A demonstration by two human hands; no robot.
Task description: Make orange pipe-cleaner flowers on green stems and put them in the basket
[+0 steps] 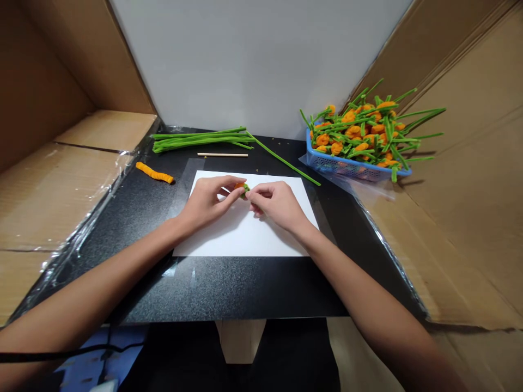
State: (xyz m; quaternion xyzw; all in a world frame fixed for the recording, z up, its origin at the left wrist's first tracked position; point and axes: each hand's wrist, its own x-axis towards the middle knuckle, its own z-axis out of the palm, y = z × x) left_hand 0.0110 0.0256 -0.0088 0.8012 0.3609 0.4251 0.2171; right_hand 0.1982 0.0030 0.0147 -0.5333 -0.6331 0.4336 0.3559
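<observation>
Since the piece (240, 186) between my hands looks light, soft and easily squashed, I'd grip its orange side gently and take the green end by the fingertips. My left hand (208, 197) pinches the orange, my right hand (278, 201) the green, above the sheet (245, 234). Beyond, to the right, a blue basket (327, 160) is heaped past its rim with orange-and-green flowers (353, 132).

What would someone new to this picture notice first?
Probably the blue basket at back right, heaped with orange and green pieces. Next, the left hand and right hand meet at a small orange and green piece over the central white sheet. Green stems lie back left.
</observation>
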